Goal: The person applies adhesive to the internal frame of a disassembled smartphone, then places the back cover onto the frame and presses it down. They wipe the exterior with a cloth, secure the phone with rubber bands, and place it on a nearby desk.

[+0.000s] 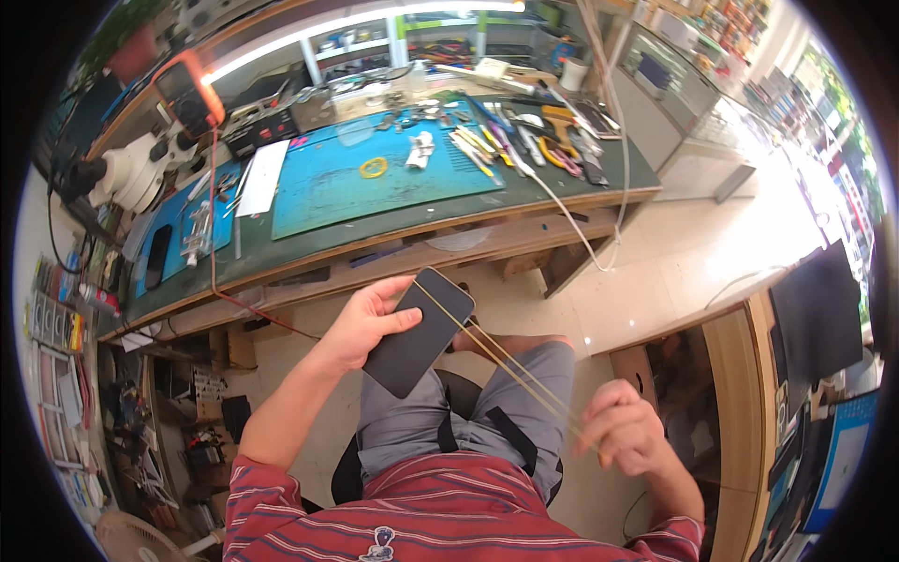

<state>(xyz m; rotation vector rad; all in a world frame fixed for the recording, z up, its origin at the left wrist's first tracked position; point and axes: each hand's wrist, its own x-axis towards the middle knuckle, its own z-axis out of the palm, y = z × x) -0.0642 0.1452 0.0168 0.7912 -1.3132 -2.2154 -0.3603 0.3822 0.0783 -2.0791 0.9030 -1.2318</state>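
Observation:
My left hand (363, 328) grips a black smartphone (420, 335) by its left edge, thumb lying on the face turned up to me. The phone is tilted above my lap, in front of the workbench. A yellowish rubber band (521, 375) runs from the phone's upper end down to the right, stretched into two long strands. At its other end my right hand (622, 427) is closed on the band with bent fingers, a little blurred, above my right thigh.
The workbench (323, 251) ahead carries a blue mat (318, 206), a yellow ring of bands (374, 168), pliers (559, 157) and several tools. A microscope (131, 178) stands at the left. A white cable (573, 220) hangs off the bench. At right is a wooden cabinet (740, 393); at lower left, a fan (136, 539).

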